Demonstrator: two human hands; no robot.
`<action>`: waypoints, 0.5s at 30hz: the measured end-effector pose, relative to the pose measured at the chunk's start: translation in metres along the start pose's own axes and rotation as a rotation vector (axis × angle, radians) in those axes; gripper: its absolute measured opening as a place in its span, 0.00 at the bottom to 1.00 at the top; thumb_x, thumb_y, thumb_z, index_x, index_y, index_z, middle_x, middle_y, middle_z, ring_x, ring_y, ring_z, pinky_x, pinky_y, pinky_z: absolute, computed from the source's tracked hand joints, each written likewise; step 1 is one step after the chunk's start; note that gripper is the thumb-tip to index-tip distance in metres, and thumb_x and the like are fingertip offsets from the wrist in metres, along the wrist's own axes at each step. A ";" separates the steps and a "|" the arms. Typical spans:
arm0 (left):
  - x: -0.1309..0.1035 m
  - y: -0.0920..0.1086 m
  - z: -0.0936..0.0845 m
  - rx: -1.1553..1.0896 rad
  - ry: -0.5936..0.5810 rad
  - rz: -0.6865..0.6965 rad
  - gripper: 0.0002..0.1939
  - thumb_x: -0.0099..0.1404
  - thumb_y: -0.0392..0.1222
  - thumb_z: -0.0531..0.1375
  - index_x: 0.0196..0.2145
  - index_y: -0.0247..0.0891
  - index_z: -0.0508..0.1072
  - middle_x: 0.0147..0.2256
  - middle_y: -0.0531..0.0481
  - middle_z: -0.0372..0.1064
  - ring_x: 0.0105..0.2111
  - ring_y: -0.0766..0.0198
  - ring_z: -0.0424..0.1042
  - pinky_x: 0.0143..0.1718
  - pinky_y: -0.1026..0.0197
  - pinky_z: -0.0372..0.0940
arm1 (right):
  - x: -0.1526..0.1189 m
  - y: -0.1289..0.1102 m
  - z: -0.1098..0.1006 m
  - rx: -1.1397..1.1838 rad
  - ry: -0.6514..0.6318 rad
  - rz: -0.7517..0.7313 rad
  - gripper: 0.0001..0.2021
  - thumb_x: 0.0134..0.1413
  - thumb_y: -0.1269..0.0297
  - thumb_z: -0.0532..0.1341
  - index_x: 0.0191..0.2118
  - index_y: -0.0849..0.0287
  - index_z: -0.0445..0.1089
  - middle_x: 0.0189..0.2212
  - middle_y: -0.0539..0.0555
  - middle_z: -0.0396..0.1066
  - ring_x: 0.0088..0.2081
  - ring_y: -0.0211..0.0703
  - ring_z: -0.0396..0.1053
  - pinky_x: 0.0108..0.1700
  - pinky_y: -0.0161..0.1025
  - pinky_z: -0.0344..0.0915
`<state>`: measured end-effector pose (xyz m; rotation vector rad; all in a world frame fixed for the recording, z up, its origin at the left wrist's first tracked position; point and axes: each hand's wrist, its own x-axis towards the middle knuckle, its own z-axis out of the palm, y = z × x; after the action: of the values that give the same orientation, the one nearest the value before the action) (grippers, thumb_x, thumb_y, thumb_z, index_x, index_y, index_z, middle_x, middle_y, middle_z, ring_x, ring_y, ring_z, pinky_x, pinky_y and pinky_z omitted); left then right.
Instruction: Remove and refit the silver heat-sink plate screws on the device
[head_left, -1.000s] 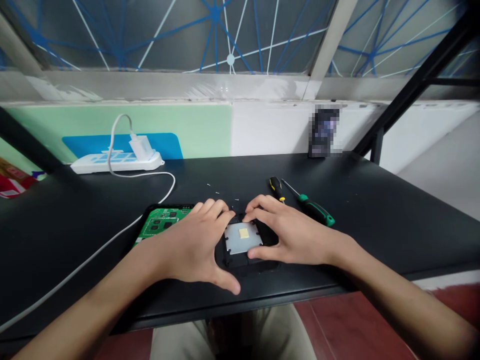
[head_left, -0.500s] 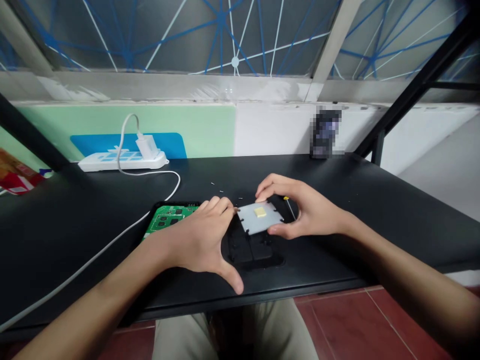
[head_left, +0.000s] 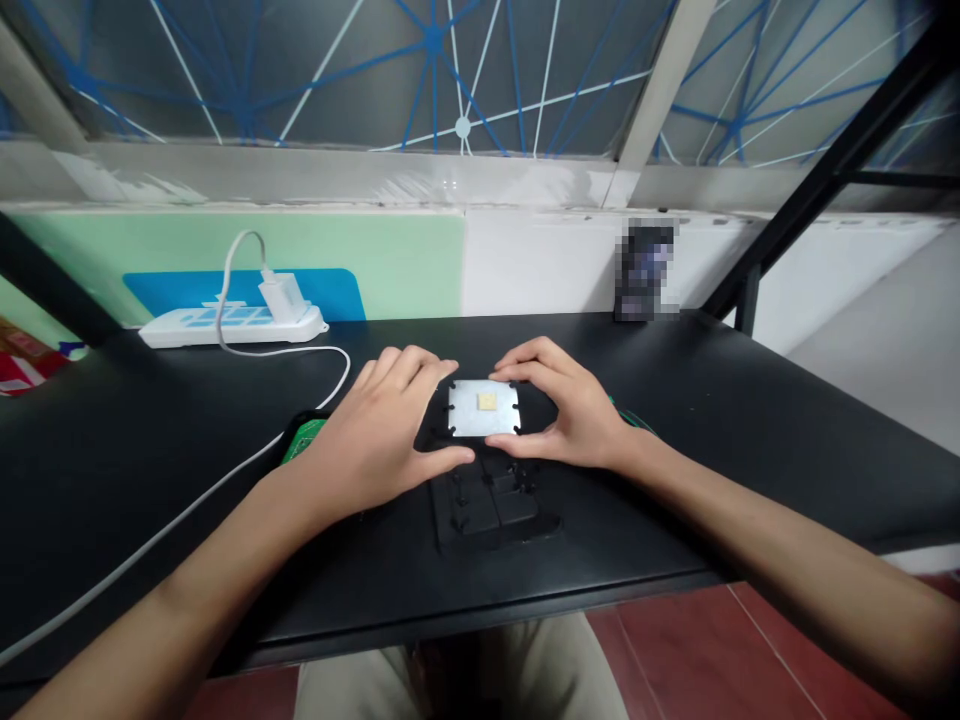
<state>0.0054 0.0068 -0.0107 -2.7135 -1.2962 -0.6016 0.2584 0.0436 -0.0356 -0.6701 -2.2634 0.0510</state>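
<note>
My right hand (head_left: 577, 415) grips a thin silver metal plate (head_left: 463, 418) by its right end, thumb at the near edge and fingertips at the far one. Notches line the plate's sides, and a small yellow pad (head_left: 487, 401) sits on its face. Left of the plate, my left hand (head_left: 386, 430) is open, thumb and fingers spread apart. Below both hands lies a black plastic housing (head_left: 474, 512) with ribs and posts inside; the plate is over its far part. A green circuit board (head_left: 302, 440) in a black frame is mostly hidden behind my left hand.
A white power strip (head_left: 232, 325) with a plugged-in charger (head_left: 285, 298) stands at the back left; its white cable (head_left: 172, 530) runs across the black table (head_left: 750, 440). A blurred-out dark object (head_left: 645, 270) leans on the wall. Red packaging (head_left: 26, 365) lies far left.
My right hand has carried the metal plate leftward and levelled it out. My left hand has risen a little and moved left, its thumb now nearer the plate. The view has shifted slightly.
</note>
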 end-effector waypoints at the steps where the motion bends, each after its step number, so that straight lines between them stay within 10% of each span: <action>1: 0.000 0.000 0.001 -0.006 -0.018 0.002 0.35 0.62 0.55 0.67 0.60 0.34 0.63 0.54 0.39 0.65 0.49 0.46 0.64 0.51 0.46 0.63 | -0.001 -0.002 0.001 -0.012 -0.004 -0.008 0.27 0.48 0.49 0.72 0.51 0.54 0.68 0.47 0.58 0.69 0.49 0.50 0.71 0.50 0.50 0.73; 15: 0.003 -0.009 0.012 -0.003 0.161 0.131 0.27 0.60 0.47 0.70 0.54 0.36 0.69 0.48 0.43 0.67 0.47 0.50 0.65 0.48 0.49 0.65 | -0.001 -0.005 0.004 -0.170 0.057 -0.117 0.28 0.52 0.47 0.69 0.53 0.58 0.67 0.47 0.61 0.69 0.47 0.50 0.72 0.45 0.48 0.76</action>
<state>0.0043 0.0172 -0.0218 -2.6616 -1.0727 -0.7894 0.2541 0.0400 -0.0379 -0.6170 -2.2646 -0.2173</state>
